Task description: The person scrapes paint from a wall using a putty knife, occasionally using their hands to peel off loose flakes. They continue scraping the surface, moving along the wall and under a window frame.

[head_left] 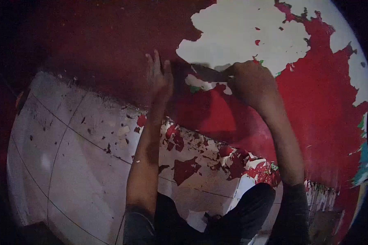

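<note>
A wall of peeling red paint (310, 102) rises in front of me, with a large bare white patch (241, 28) at the upper middle. My right hand (252, 81) is closed around a paint scraper (210, 74), whose dark blade points left and lies along the lower edge of the white patch. Most of its handle is hidden in my fist. To the left, my left hand (160, 77) has its fingers stretched upward against the dark red paint and holds nothing. Small white and green spots show on the wall just below the blade.
Red and white paint flakes (186, 169) lie along the foot of the wall and on the tiled floor (86, 163). My bent knee (257, 200) is close below the right forearm. More white patches (357, 69) show at the far right.
</note>
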Available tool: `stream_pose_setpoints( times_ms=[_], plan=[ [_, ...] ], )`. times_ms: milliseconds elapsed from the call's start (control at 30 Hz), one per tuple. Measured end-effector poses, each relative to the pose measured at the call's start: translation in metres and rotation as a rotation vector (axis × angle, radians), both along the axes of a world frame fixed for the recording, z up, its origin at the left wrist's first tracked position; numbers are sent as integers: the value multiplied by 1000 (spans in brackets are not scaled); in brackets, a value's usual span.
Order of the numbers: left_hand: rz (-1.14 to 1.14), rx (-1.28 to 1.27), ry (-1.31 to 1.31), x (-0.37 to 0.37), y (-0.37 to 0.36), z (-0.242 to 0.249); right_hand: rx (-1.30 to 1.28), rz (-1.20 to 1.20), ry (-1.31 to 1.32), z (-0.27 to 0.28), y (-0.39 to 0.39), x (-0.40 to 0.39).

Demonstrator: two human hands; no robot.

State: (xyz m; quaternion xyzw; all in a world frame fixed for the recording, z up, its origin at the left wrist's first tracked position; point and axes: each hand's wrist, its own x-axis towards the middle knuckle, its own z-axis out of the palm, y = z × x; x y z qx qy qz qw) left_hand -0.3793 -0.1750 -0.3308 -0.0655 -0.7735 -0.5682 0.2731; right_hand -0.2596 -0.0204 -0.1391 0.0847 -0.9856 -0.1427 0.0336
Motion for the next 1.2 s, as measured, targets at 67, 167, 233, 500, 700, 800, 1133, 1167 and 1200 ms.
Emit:
stream_pose_setpoints(
  times_ms=[67,167,233,500,700,800,1133,1167,1200],
  plan=[
    [-80,31,-26,10,-12,14,9,93,-16,-57,-5,-22],
    [-83,102,-155,14,-15,34,82,78,26,-108,-8,-36],
    [-72,57,-146,11,-15,27,35,81,19,-63,3,-20],
    [-143,183,-190,9,-15,41,10,72,-38,-95,-5,-22],
    [-67,45,-142,1,2,12,111,127,-52,-27,8,-12],
    [-86,89,-89,-4,8,15,76,53,-151,-71,-17,-33],
    [62,-221,137,15,53,38,184,-83,-116,63,66,8],
    [71,-321,228,18,61,43,323,-82,-210,57,57,2],
    [59,-374,331,24,70,49,367,-183,-129,74,50,11]
  ],
)
